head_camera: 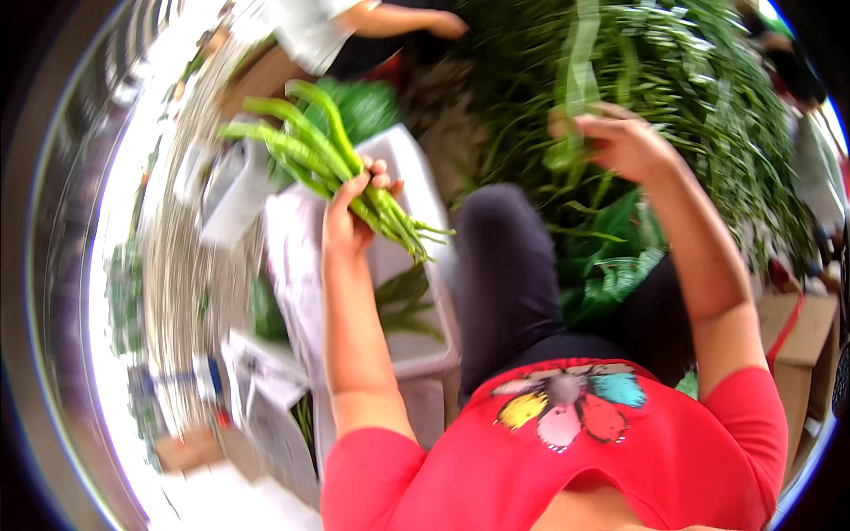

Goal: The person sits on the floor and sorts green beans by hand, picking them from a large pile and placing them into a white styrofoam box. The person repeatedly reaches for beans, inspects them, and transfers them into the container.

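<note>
My left hand (pixel 362 202) grips a bunch of long green chili peppers (pixel 319 152), their stems pointing down to the right. Below it stands a white foam box (pixel 441 312) with a few green peppers (pixel 408 302) inside. My right hand (pixel 617 143), blurred, has its fingers around a pale green strip or pepper (pixel 581 73) in front of a large heap of long green peppers (pixel 704 99). Blur hides exactly what the fingers pinch.
Green plastic sheeting (pixel 611 272) lies by my legs. Another person's arm (pixel 392 20) reaches in at the top. A cardboard box (pixel 790 332) is at the right, white containers (pixel 236 192) at the left, and a green bundle (pixel 372 109) lies behind the foam box.
</note>
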{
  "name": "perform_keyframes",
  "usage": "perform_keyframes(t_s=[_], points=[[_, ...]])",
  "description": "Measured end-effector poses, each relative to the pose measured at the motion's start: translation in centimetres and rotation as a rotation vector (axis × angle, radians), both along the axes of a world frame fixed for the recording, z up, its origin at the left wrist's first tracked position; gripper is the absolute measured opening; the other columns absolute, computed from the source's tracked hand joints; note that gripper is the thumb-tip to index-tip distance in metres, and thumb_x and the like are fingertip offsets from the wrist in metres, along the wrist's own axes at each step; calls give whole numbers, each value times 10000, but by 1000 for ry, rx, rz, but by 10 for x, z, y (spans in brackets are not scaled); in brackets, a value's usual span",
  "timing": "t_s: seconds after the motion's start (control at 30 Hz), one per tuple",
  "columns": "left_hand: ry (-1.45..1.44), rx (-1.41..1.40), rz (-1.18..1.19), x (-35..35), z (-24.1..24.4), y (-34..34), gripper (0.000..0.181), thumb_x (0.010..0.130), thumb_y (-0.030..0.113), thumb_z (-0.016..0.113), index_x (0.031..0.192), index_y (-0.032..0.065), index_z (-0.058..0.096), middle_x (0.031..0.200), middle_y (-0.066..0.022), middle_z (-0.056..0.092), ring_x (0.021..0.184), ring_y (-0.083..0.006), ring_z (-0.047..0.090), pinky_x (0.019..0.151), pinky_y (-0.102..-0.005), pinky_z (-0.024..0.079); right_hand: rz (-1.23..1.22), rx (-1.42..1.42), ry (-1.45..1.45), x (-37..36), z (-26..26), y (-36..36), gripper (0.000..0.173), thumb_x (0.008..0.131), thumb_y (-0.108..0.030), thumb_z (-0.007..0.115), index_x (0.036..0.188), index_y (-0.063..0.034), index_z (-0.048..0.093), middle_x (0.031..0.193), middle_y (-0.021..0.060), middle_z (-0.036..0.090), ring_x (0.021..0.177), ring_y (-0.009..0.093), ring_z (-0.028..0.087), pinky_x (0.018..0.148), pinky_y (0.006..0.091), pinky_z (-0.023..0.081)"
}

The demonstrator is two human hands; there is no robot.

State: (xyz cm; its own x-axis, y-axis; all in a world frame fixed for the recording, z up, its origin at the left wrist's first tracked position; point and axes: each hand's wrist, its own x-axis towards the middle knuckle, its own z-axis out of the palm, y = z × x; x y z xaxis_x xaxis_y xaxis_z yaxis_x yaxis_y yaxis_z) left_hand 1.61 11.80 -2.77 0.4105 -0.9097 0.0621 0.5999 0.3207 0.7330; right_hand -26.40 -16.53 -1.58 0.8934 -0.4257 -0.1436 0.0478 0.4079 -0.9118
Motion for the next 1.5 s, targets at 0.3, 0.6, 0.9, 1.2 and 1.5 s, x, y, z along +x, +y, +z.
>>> perform_keyframes(t_s=[0.3,0.6,0.9,1.2,1.5], points=[[-1501,1464,73,97,-97,176,391,735,77,647,1106,-3,554,993,-232,632,984,-362,603,858,-407,478,-220,-67,197,-31,-25,-20,386,917,-227,568,1250,-36,533,1131,28,611,996,102,576,784,238,456],[-1827,1532,-256,138,-253,167,483,737,68,630,1210,129,553,1103,-168,594,1086,-345,536,942,-470,402,-302,-82,444,-46,-59,-33,349,904,-249,590,1200,-64,570,1085,21,614,964,121,557,792,279,435],[-959,706,510,62,-125,75,525,801,305,699,1224,36,544,1248,-174,555,1171,-276,532,955,-391,443,129,-588,346,50,4,50,351,936,-202,496,1222,1,502,1043,49,552,967,131,511,843,280,404],[-239,-42,546,-76,-28,98,179,939,158,502,1000,-1,557,986,-102,600,933,-153,560,856,-300,447,960,-638,164,164,4,240,243,856,-117,581,1037,45,565,922,30,586,860,112,533,763,266,441],[-35,221,817,-157,-54,184,273,971,287,488,982,21,553,989,-91,627,885,-118,573,784,-272,473,1141,-576,159,120,-16,303,331,837,-143,594,1111,40,562,926,68,597,810,105,558,710,249,444]])
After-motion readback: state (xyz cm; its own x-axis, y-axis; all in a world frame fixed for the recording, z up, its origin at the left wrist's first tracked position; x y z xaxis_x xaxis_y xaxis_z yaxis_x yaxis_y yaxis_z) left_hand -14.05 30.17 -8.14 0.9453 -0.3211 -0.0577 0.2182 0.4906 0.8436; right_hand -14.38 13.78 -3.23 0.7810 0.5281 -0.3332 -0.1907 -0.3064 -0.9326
